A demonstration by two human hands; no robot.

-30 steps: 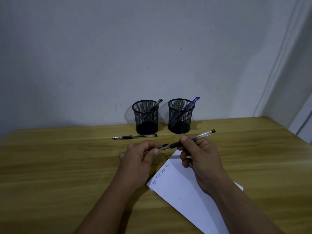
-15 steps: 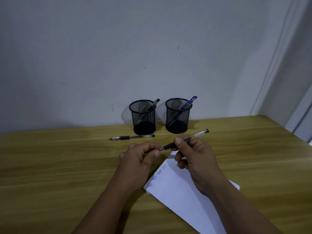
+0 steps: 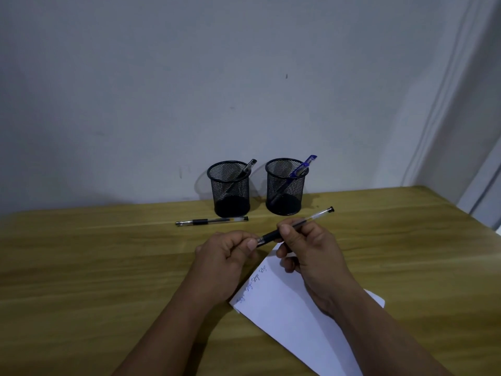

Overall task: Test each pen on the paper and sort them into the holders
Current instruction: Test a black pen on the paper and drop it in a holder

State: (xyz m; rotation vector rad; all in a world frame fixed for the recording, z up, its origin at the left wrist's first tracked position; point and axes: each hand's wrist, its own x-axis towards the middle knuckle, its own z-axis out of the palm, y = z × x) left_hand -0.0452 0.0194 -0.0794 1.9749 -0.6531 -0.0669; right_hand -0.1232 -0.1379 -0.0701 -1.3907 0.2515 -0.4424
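Note:
My right hand [image 3: 311, 253] grips a clear pen with a black grip [image 3: 311, 217] by its middle, holding it slanted above the top corner of the white paper [image 3: 284, 308]. My left hand [image 3: 225, 261] pinches the pen's front end, which is hidden in its fingers. Several small blue scribbles run along the paper's left edge. Two black mesh holders stand at the wall: the left holder [image 3: 230, 191] contains a black pen [image 3: 248, 168], the right holder [image 3: 284, 188] a blue pen [image 3: 303, 166]. Another black-grip pen [image 3: 211, 221] lies flat in front of the left holder.
Everything rests on a wooden table [image 3: 81, 267] pushed against a plain white wall. The table's right end lies near a door frame at the far right.
One second ago a gap showed between the pen's tip and a small dark cap in my left fingers. The two hands have come together and the tip is now inside my left fingers.

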